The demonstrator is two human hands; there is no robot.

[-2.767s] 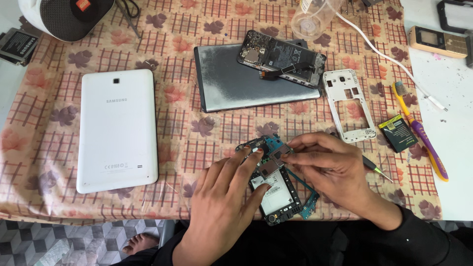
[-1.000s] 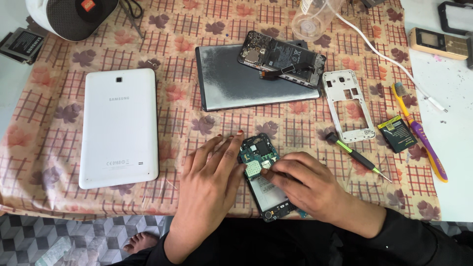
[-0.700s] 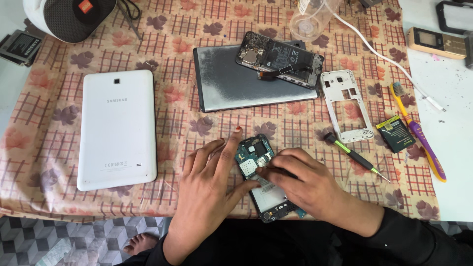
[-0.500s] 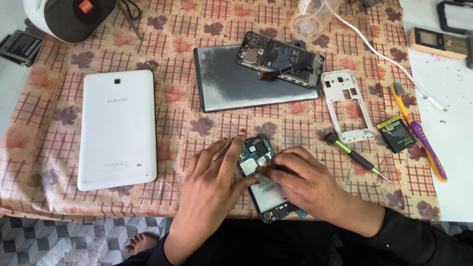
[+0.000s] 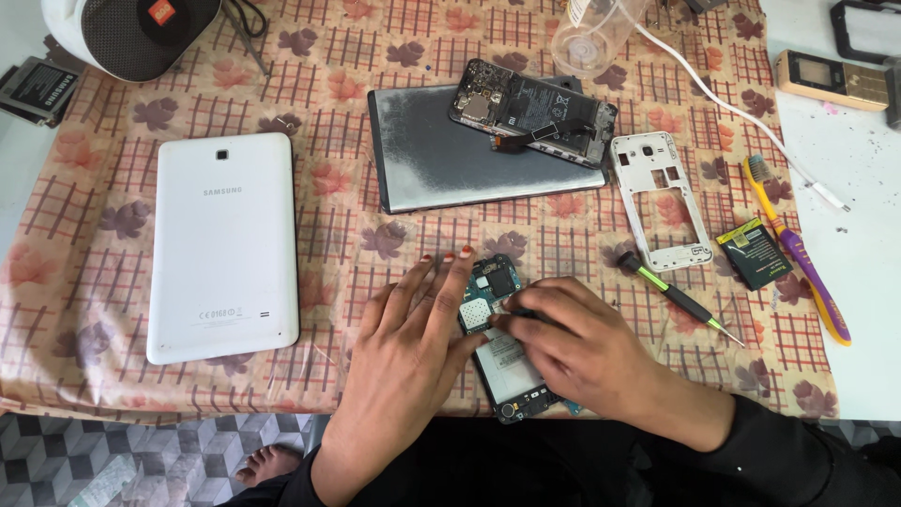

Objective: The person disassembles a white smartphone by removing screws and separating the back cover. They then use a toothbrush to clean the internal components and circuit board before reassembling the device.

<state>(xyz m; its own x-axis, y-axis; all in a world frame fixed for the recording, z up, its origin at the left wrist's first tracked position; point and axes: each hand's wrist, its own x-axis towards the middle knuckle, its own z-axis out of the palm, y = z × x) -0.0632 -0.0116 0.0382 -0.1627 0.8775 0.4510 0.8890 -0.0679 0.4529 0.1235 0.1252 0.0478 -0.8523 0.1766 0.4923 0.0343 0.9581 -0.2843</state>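
An opened phone (image 5: 511, 361), with its green circuit board (image 5: 493, 282) bare at the top, lies on the cloth at the near edge. My left hand (image 5: 408, 352) lies flat beside it, index fingertip at the board's top and thumb pressed against the phone's left edge. My right hand (image 5: 587, 352) covers the phone's right side and pinches a thin dark tool (image 5: 527, 314) whose tip touches the board.
A white tablet (image 5: 223, 244) lies face down at left. A dark tablet (image 5: 469, 155) carries another opened phone (image 5: 533, 111). At right lie a white phone frame (image 5: 660, 199), a green-handled screwdriver (image 5: 678, 299), a small battery (image 5: 754, 253) and a toothbrush (image 5: 798, 249).
The phone, earlier held up between both hands, now lies flat on the cloth. Over the last second my right hand has crept slightly up along the board.
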